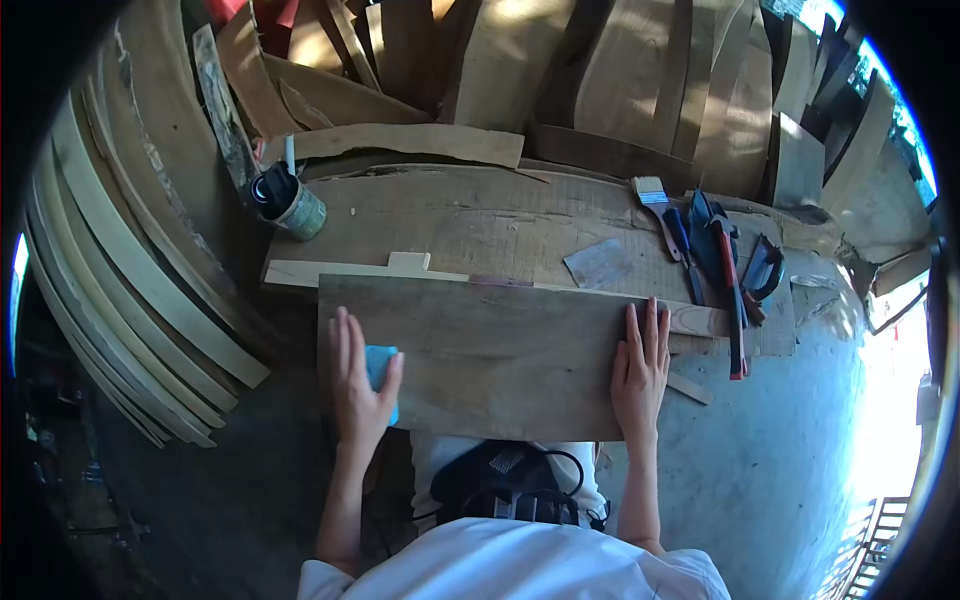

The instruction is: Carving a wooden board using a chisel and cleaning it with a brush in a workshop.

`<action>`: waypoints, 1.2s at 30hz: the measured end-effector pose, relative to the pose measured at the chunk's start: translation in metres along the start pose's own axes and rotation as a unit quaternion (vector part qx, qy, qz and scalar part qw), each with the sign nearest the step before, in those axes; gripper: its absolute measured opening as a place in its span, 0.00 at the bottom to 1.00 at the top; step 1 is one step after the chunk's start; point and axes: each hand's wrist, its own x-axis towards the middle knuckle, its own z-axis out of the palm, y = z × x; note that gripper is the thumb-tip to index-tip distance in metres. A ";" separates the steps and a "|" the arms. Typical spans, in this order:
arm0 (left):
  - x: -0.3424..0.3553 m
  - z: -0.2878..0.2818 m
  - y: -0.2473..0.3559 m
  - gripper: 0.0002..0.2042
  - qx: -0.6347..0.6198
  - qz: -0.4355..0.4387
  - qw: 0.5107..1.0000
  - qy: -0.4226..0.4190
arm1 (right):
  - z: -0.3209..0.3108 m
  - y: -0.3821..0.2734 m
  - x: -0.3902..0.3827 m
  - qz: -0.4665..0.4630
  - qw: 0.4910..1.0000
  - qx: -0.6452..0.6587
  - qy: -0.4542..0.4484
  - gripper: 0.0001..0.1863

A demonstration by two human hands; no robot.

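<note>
A wide grey-brown wooden board (480, 350) lies in front of me, its near edge above my lap. My left hand (360, 390) is closed around a light blue block (380, 370) at the board's left end. The palm covers part of the block, so I cannot make out its exact kind. Flat on the board's right end rests my right hand (642, 370), holding nothing, fingers stretched toward the far edge. Just beyond the board runs a pale wooden strip (300, 272), with a small wood piece (408, 261) against it.
On the worktop (470, 220) at right lie a paintbrush (655, 205), a grey sheet (598, 263), a red-handled tool (735, 300) and a hacksaw-like frame (766, 265). A paint-stained can (300, 215) stands back left. Curved planks (130, 250) lean at left; more boards (620, 70) line the back.
</note>
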 end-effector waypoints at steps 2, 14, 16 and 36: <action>0.010 0.025 0.042 0.36 -0.020 0.066 0.997 -0.034 | -0.001 0.008 -0.003 0.020 1.000 0.008 0.007 0.25; 0.006 0.080 0.155 0.39 -0.168 0.238 0.940 -0.178 | -0.004 -0.003 -0.009 0.003 0.998 0.058 0.014 0.24; 0.014 0.062 0.128 0.39 -0.104 0.184 0.967 -0.139 | -0.005 -0.001 -0.009 0.008 0.999 0.047 0.014 0.24; 0.029 0.074 0.153 0.48 -0.099 0.252 0.941 -0.203 | -0.004 0.001 -0.006 0.005 0.998 0.056 0.025 0.25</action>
